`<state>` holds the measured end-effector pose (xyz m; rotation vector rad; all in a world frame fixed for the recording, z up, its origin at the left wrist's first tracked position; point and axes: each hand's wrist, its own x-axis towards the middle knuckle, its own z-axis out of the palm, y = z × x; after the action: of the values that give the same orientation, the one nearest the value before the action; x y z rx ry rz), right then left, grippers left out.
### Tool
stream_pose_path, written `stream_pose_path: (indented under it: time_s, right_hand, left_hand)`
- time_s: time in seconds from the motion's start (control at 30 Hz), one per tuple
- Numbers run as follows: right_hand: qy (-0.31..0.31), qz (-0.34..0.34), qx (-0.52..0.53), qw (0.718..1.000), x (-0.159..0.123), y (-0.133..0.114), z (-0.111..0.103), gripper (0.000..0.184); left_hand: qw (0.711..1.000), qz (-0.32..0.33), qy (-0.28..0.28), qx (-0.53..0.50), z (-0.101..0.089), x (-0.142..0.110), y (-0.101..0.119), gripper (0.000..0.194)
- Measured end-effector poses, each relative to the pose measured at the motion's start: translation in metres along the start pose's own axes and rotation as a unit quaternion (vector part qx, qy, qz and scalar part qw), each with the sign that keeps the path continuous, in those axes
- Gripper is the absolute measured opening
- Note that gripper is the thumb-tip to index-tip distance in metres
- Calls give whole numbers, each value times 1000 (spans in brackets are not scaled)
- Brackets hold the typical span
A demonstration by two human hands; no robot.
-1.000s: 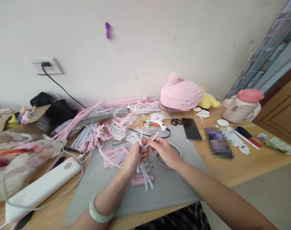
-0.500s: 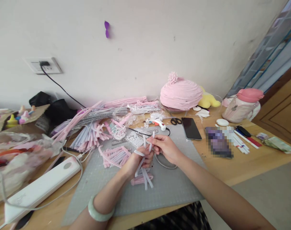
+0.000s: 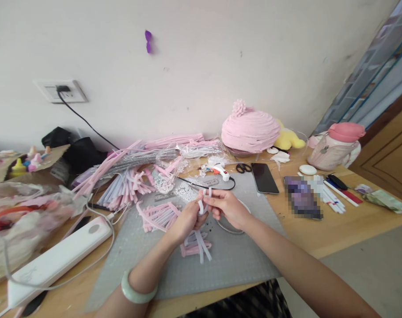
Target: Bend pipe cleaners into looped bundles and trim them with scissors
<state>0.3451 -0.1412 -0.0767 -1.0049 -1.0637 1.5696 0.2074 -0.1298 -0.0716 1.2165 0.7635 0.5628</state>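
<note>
A pale, fuzzy pipe cleaner [image 3: 201, 207], bent into small loops, is held between my two hands above the cutting mat [image 3: 240, 265]. My left hand [image 3: 185, 221] is closed around its lower part. From the right, my right hand [image 3: 226, 206] pinches the upper part with thumb and fingers. The fingers partly hide the piece, so its full shape cannot be made out. Below the hands lie loose white pipe cleaners [image 3: 203, 248] and a pink folded bundle [image 3: 189, 251]. A thin silvery hoop [image 3: 232, 230] rests on the mat under my right hand.
Cut pink and white pipe cleaners [image 3: 159, 216] lie left of my hands, near pearl beads [image 3: 184, 191]. Behind are a white glue gun [image 3: 221, 172], scissors [image 3: 244, 168] and a phone [image 3: 265, 178]. A long white device [image 3: 60, 260] with a cable is at left.
The long pipe cleaner ends that stuck up and hung from my hands now appear as short curled loops. My right hand has shifted slightly down and stays beside the left.
</note>
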Motion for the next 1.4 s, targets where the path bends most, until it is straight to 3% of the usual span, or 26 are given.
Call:
stream_pose_path:
  time_s: [0.2,0.33,0.4,0.57,0.77,1.0,1.2,1.4]
  right_hand:
    - [19,12,43,999,2,1,1,25]
    - [58,-19,29,998,2,3,3,28]
    - [80,-37,18,996,2,3,4,30]
    - [102,-62,1,993,2,0,2,29]
    - [142,-78,28,986,8,-6,-10,27]
    - [141,-64,58,986,9,-14,-17,28]
    - [144,-28,135,980,6,-22,-18,20]
    - [79,16,118,990,7,-19,-20,20]
  left_hand:
    - [1000,-18,-19,1,3,-1,1,37]
    - [999,-17,32,-14,8,-1,2,37]
    - [998,-1,54,-14,9,-2,2,32]
    - [999,15,31,-5,8,-5,4,16]
    - [997,29,59,39,5,-2,2,31]
    - [998,-23,24,-44,6,0,-3,34]
    - [999,-7,20,-42,8,-5,4,36]
    - [996,28,81,-20,9,-3,3,40]
